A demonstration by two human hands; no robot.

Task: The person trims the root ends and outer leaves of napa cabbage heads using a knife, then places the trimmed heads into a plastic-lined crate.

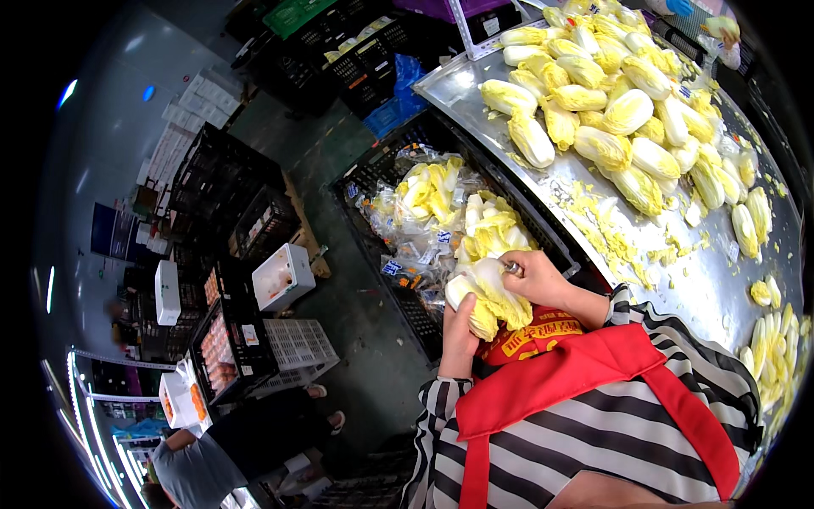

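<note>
My left hand (460, 327) grips a small napa cabbage head (481, 320) from below, with its white base tilted up to the left. At the cabbage's upper side, my right hand (537, 277) is closed around a small metal tool (512, 268), perhaps a knife; its blade is hidden. A loosened pale outer leaf (493, 277) lies against the right fingers. Below both hands stands a black plastic crate (407, 331) holding loose yellow cabbage leaves (427, 194) and crumpled clear plastic bags (416, 251) with printing.
A stainless steel table (467, 95) on my right bears a heap of napa cabbages (610, 108) and leaf scraps (610, 238). Across the aisle are stacked black crates (222, 175), a white foam box (283, 277) and a person (197, 467). Another person's gloved hand (679, 6) appears beyond the table.
</note>
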